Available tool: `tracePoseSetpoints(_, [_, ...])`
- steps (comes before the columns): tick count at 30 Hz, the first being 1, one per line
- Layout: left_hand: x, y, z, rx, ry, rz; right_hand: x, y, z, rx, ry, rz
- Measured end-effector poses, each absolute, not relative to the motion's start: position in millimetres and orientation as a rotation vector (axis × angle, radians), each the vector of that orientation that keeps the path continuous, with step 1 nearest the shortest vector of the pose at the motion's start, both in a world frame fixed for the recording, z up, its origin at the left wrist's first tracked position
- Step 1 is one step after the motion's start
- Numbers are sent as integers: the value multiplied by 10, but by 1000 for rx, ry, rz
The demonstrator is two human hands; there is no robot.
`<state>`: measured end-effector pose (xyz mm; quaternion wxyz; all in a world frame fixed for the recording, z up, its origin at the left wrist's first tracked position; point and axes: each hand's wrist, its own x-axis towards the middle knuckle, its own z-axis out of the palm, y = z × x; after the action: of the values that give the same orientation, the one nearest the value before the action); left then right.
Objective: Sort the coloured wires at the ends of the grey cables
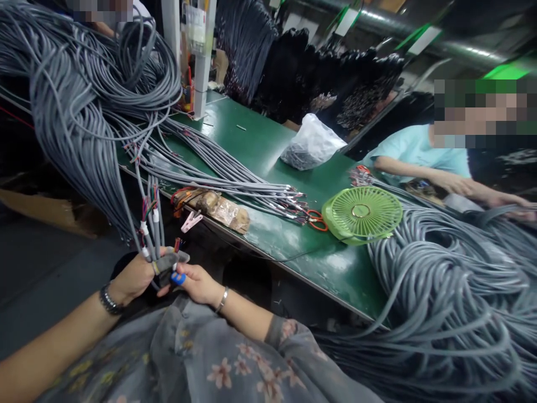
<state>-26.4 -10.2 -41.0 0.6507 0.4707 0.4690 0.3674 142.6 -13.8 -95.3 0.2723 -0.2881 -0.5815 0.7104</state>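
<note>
Your left hand point(134, 277), lower left of frame: grip closed round cable ends point(145, 226), which hang from grey bundle point(75, 101), upper left. Your right hand point(197, 282): grip pinched shut on small grey piece point(168, 262), blue-tipped, kind unclear.

Risk: bundle weight drags ends free; stripped coloured cores snag, fray.

Sheaths smooth, round, rubbery. Surface point(260, 145) glossy green.

Dim workshop, green glare top right, motion blur, warped edges
</note>
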Motion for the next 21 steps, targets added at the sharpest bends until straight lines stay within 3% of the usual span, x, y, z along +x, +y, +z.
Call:
tracePoseSetpoints(6, [-282, -109, -372, 1225, 1319, 971, 1638, -12, -707, -1287, -1703, 1528])
tracePoseSetpoints(12, [-314, -116, -310, 1357, 1344, 829, 1521, 83, -505, -1129, -1253, 1723])
tracePoseSetpoints(21, [-262, -108, -169, 1268, 1338, 805, 1356, 140, -487, -1109, -1027, 1736])
